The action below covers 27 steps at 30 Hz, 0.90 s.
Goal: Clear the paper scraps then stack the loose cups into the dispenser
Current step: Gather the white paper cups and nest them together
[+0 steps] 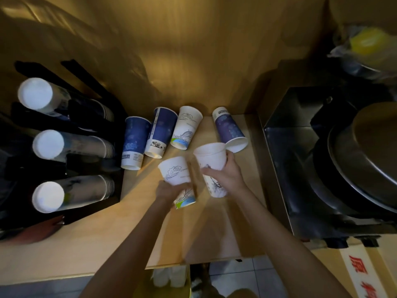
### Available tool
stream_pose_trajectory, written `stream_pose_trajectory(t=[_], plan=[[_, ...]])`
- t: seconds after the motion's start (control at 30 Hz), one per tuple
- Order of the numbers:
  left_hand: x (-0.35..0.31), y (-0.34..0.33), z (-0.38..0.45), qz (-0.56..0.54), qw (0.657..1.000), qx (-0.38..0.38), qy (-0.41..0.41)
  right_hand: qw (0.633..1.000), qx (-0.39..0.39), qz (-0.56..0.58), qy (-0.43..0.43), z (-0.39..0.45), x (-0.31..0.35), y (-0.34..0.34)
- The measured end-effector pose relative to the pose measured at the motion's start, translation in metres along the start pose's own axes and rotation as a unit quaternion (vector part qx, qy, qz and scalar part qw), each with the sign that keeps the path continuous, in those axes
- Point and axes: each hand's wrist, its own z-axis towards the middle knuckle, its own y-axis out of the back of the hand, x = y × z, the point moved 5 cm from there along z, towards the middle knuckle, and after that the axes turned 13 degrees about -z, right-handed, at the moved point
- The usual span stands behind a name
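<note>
My left hand [169, 191] grips a white cup with a bridge drawing [176, 173], mouth up, over the middle of the wooden counter [86, 250]. Close beside it, my right hand [225, 175] holds a second white cup [211, 155], also mouth up. Behind them stand several loose cups upside down: a blue cup [134, 143], a blue-and-white cup [160, 131], a white bridge cup [185, 127] and a purple cup [229, 129] that leans. The black cup dispenser [90, 134] at the left holds three stacks; the nearest stack [71, 195] matches the bridge design.
A steel machine [300, 160] with a large round lid [369, 160] fills the right side. A plastic bag with something yellow [365, 41] sits at the back right. The counter's front edge [204, 262] drops to a tiled floor, and a wooden wall [193, 50] closes the back.
</note>
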Motion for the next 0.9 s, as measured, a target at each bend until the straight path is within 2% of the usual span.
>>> stream_pose_trajectory(t=[0.13,0.3,0.4,0.5,0.6,0.7,0.8,0.9], plan=[[0.008,0.01,-0.009,0.069,0.997,0.007,-0.02,0.994,-0.06,0.079,0.05,-0.022,0.013,-0.014],[0.003,0.029,-0.041,0.083,0.996,0.012,-0.041,0.993,-0.111,0.049,0.006,-0.044,-0.005,-0.032],[-0.009,0.043,-0.053,0.076,0.993,0.007,-0.089,0.994,-0.102,0.028,-0.013,-0.051,-0.017,-0.034],[-0.039,0.052,-0.065,0.022,0.983,-0.009,-0.184,0.995,-0.102,0.011,-0.013,-0.051,-0.019,-0.034],[-0.073,0.042,-0.084,-0.035,0.956,0.017,-0.289,0.996,-0.091,0.011,-0.007,-0.052,-0.017,-0.032],[-0.089,0.02,-0.106,-0.04,0.93,0.047,-0.363,0.997,-0.07,0.011,0.009,-0.056,-0.014,-0.03],[-0.081,-0.006,-0.108,-0.035,0.916,0.097,-0.387,0.998,-0.059,-0.004,0.015,-0.059,-0.01,-0.028],[-0.067,-0.02,-0.104,-0.031,0.919,0.12,-0.375,0.998,-0.06,-0.012,0.026,-0.056,-0.008,-0.027]])
